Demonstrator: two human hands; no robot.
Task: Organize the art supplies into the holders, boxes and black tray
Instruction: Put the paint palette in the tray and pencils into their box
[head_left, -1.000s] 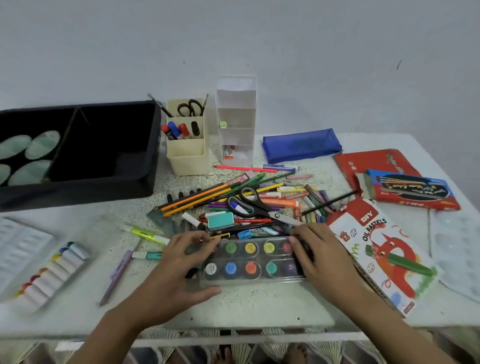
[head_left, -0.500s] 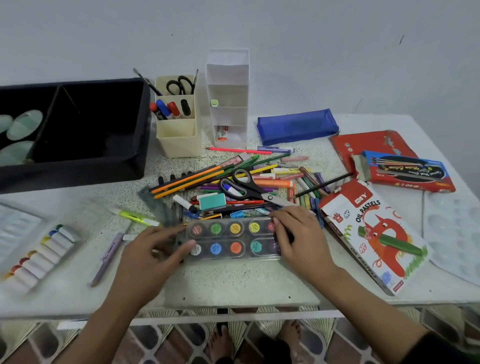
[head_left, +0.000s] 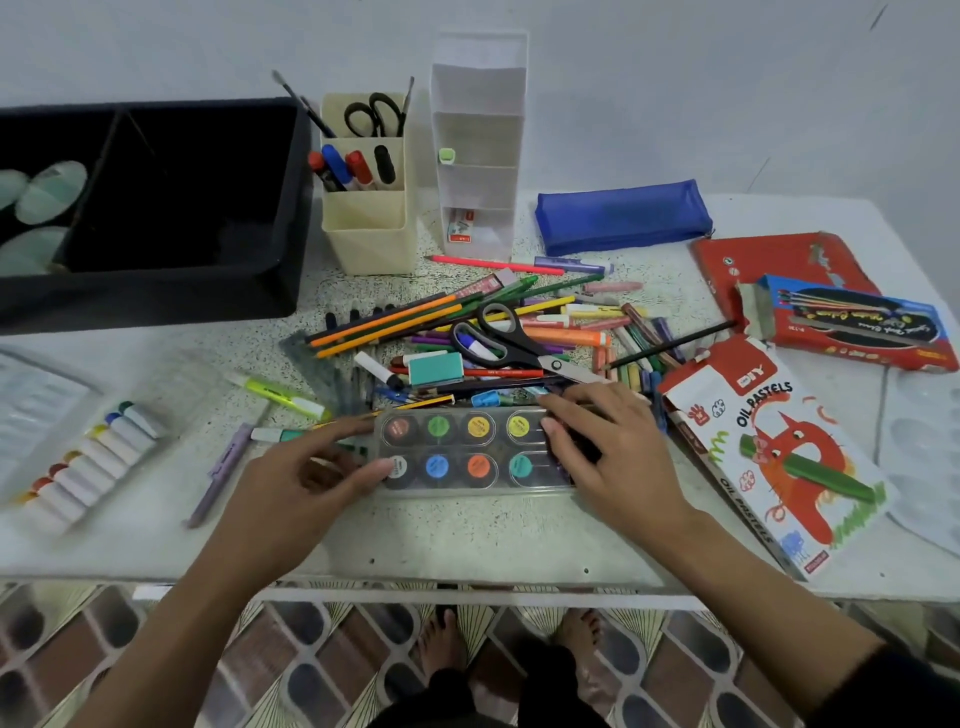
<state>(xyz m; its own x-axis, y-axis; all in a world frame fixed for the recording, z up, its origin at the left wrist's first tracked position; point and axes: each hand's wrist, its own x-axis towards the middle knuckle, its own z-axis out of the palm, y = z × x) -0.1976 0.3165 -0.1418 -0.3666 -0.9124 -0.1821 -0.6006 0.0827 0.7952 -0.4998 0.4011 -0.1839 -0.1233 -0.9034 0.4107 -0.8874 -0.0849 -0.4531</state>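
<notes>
A clear watercolour case (head_left: 457, 447) with round colour pans lies flat near the table's front edge. My left hand (head_left: 296, 488) holds its left end between thumb and forefinger. My right hand (head_left: 618, 457) covers the right end, fingers curled over the far edge. Behind the case is a heap of pencils, crayons, markers and black-handled scissors (head_left: 509, 338). The black tray (head_left: 156, 306) stands at the back left. A cream holder (head_left: 369, 234) with markers and scissors and a tall white holder (head_left: 478, 156) stand beside it.
An oil pastels box (head_left: 779, 457) lies right of the case, with a red brush box (head_left: 857, 322) and a blue pouch (head_left: 623, 218) behind it. Paint tubes (head_left: 88, 467), a purple pen (head_left: 218, 473) and a yellow highlighter (head_left: 280, 395) lie at the left. A white palette (head_left: 924, 457) is at the right edge.
Both hands have stayed on the watercolour case, which still lies on the table. My left hand has slid off its top to the left end. The view has tilted downward.
</notes>
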